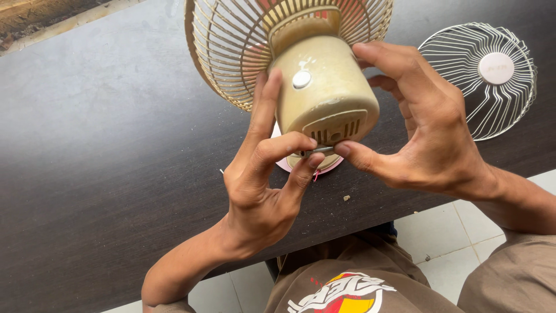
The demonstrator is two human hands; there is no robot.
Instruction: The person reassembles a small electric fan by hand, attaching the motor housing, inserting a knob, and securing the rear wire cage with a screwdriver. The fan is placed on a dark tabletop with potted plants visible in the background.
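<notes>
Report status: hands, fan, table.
Left hand, right hand grip beige plastic fan motor housing. Small metal pin pinched beneath. Detached white wire grille lies on dark table.

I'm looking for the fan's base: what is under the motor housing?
Under the beige motor housing a pink-edged round part rests on the dark table. Both hands and the housing cover most of it.

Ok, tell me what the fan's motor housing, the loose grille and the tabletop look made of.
Motor housing: looks like moulded plastic, beige and yellowed, with a dull sheen and cast-in vent slots.
Loose grille: thin metal wire, pale coated or plated, radiating from a round centre cap that seems plastic.
Tabletop: dark brown with fine streaks, matte; probably laminate or painted wood, hard to tell which.
</notes>
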